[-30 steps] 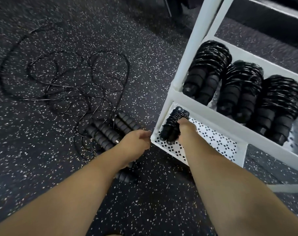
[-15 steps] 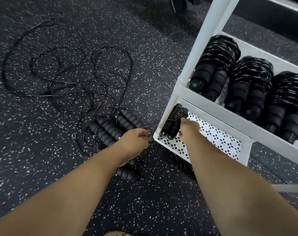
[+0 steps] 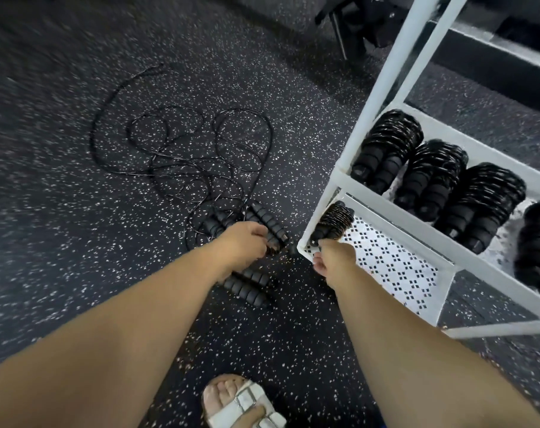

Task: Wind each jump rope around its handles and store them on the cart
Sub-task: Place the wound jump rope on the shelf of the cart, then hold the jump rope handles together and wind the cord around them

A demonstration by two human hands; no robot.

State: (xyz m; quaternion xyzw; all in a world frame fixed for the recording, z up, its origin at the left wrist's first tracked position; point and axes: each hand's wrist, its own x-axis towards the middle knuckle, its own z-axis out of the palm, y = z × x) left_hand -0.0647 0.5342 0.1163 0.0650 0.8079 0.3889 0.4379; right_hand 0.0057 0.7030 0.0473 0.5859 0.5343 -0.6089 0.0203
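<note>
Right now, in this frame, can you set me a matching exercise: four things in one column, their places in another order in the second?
Things
1. single wound rope
2. four wound ropes
3. loose cords
4. left hand

Places
A. spread over the speckled floor
B. gripping the loose handles beside the cart
C. at the corner of the perforated lower shelf
D. in a row on the shelf above

Pairs: 1-C, 2-D, 3-A, 4-B
</note>
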